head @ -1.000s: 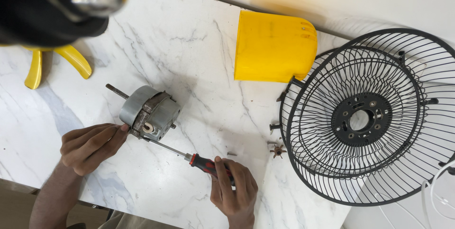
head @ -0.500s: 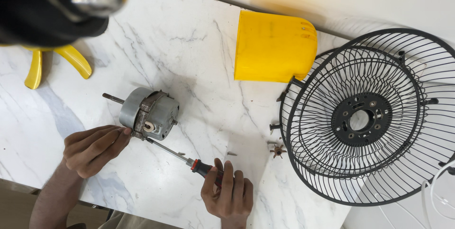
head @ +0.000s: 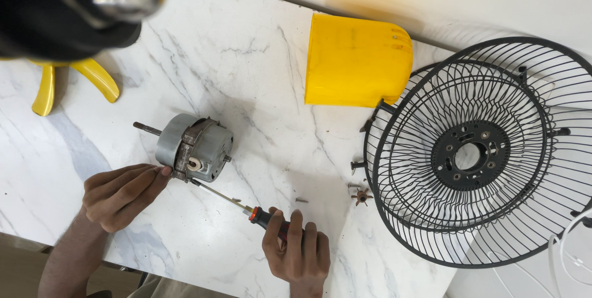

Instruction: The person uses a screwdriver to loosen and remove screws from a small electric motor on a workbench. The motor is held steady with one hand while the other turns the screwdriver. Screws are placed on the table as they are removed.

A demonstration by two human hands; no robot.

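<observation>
Head cam: left hand [head: 120, 194] has its fingers bunched together against the grey fan motor [head: 194, 148] sitting on the marble table [head: 259, 57], right hand [head: 298, 250] clamped around the red-handled screwdriver [head: 237, 202], tip at the motor's casing (black fan guard [head: 475, 156] nearby). Looks like screw-working; keeping the tip seated matters next.

no packages or labels showed anywhere in view. there were no signs or screens to be seen either.

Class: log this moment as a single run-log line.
left hand: steadies grey motor | right hand: grips screwdriver, tip at motor | table: fan guard, yellow cover
</observation>
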